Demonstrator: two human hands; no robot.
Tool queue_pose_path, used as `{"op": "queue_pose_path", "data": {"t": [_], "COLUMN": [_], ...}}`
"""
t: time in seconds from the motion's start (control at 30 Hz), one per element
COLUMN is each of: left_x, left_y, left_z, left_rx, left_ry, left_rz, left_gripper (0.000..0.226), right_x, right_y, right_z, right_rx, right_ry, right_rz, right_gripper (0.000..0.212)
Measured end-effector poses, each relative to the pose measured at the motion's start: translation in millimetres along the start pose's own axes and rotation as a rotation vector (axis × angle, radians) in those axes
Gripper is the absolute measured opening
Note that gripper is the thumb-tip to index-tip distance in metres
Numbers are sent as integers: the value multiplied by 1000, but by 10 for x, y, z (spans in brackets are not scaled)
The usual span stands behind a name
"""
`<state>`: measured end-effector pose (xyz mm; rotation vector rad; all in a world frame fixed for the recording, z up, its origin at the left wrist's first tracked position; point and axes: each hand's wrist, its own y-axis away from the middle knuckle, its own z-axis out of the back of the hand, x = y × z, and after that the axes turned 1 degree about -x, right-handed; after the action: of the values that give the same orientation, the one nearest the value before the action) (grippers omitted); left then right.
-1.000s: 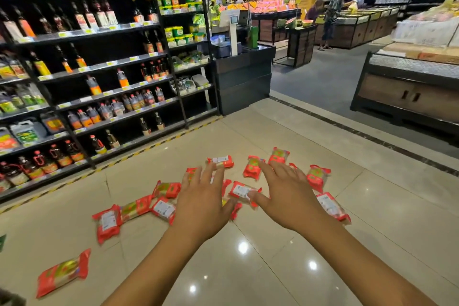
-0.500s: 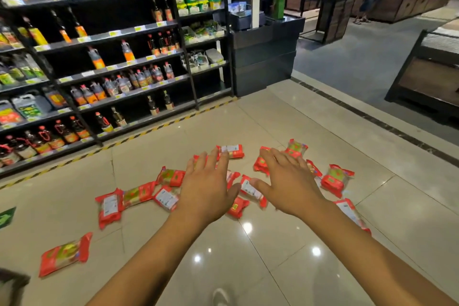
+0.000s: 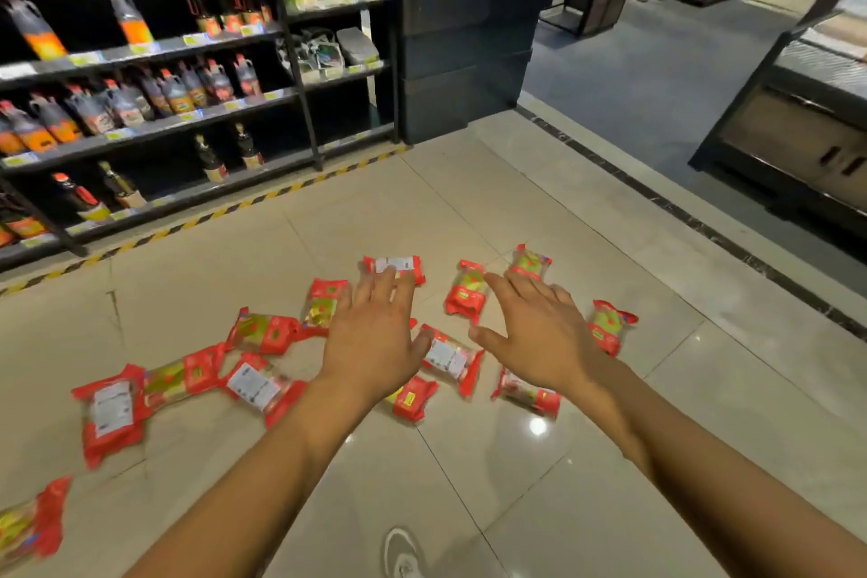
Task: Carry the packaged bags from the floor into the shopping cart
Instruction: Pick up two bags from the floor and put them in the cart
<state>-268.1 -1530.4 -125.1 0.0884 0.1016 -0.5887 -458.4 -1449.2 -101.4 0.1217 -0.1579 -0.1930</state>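
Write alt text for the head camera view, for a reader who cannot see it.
Two bare hands, the left hand and the right hand, reach forward with fingers spread over red packaged bags scattered on a glossy tiled floor, holding nothing. Shelves of bottles stand to the left; no shopping cart is in view.

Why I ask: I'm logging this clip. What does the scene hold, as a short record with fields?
place: shop aisle, tiled floor
bags: about a dozen red bags scattered on the floor
left hand: fingers spread, over the middle bags, holds nothing
right hand: fingers spread, over the right-side bags, holds nothing
contact with bags: cannot tell
cart: not in view
surroundings: shelves of bottles at left
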Motion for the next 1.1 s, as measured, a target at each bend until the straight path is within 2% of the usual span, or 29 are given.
{"op": "queue_pose_path", "data": {"t": [0.33, 0.57, 0.77, 1.1], "left_x": [463, 599, 794, 1207], "left_y": [-1180, -1823, -2526, -3491], "left_z": [-616, -1590, -3128, -6584], "left_rx": [181, 317, 373, 623], "left_ry": [-18, -40, -76, -267], "left_rz": [-60, -64, -19, -98], "left_gripper": [80, 82, 75, 83], "right_x": [-334, -714, -1202, -2121], "right_y": [-1207, -2007, -2816, -4035], "right_z": [-487, -1411, -3026, -6252], "right_rx": [151, 227, 356, 518], "right_ry": [-39, -123, -179, -224], "right_rz": [-86, -100, -132, -194], "right_gripper": [76, 76, 81, 87]}}
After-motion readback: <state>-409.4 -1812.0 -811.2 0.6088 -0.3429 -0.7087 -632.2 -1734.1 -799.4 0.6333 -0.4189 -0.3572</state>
